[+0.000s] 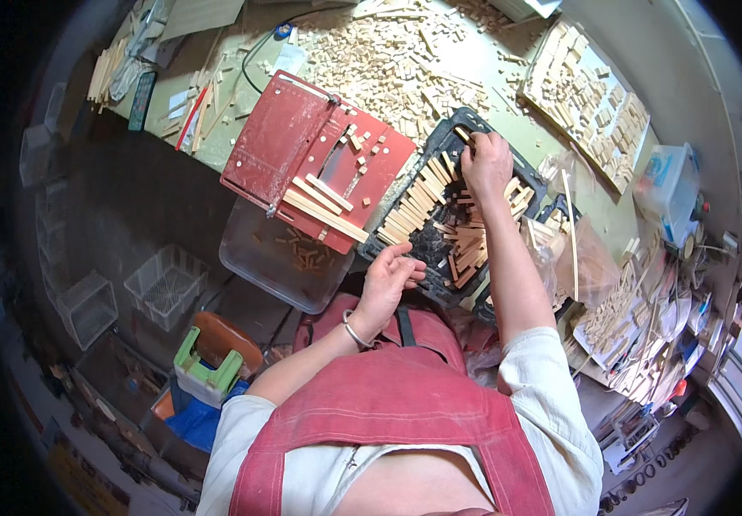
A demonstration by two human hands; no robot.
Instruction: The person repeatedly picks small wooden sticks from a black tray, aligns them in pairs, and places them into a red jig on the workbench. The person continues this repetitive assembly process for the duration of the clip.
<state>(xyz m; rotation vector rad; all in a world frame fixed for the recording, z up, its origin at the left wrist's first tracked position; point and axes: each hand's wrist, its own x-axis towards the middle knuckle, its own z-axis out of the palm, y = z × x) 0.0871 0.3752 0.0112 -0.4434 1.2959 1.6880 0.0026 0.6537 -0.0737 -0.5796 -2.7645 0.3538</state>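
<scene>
My right hand (487, 165) reaches over the far part of a black plastic tray (434, 273), its fingers pinched at the end of a short wooden stick (462, 133). Rows of pale wooden sticks (418, 205) line the tray's left side, and a looser, redder pile (469, 243) fills its middle. By the tray's near left corner is my left hand (391, 279), palm turned inward, fingers apart and holding nothing. Left of the tray stands a red machine table (267, 129) with a slot. Several longer wooden strips (323, 206) lie along its near edge, with small cut blocks (355, 139) further up.
A heap of small wooden blocks (371, 69) covers the far bench. At the far right sits a board of blocks (590, 95), near a clear plastic box (668, 185). Below the red table is a translucent bin (289, 275) with offcuts. White baskets (164, 284) stand lower left.
</scene>
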